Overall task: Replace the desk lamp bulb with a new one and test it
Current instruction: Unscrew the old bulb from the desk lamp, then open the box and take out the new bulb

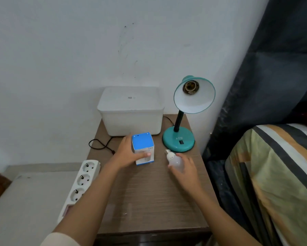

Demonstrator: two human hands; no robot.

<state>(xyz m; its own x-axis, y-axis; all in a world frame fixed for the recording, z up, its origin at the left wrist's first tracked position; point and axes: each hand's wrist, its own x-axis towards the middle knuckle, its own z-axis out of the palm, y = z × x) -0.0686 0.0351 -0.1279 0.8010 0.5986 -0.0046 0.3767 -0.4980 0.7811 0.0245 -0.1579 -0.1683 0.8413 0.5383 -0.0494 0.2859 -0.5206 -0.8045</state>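
The teal desk lamp (188, 110) has an empty socket (190, 87); the right hand (184, 167) clasps a loose bulb (175, 161) (presumably old), the left hand (129, 153) grips the bulb box (143, 148); fitting and testing remain.

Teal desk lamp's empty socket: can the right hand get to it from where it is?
Probably yes. The socket faces the person with nothing before it, but the right hand holds a white bulb.

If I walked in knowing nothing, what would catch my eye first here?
Probably the teal metal desk lamp at the back right of the brown wooden table, its socket empty. Just in front, the right hand holds a white bulb, and the left hand grips a blue-and-white carton.
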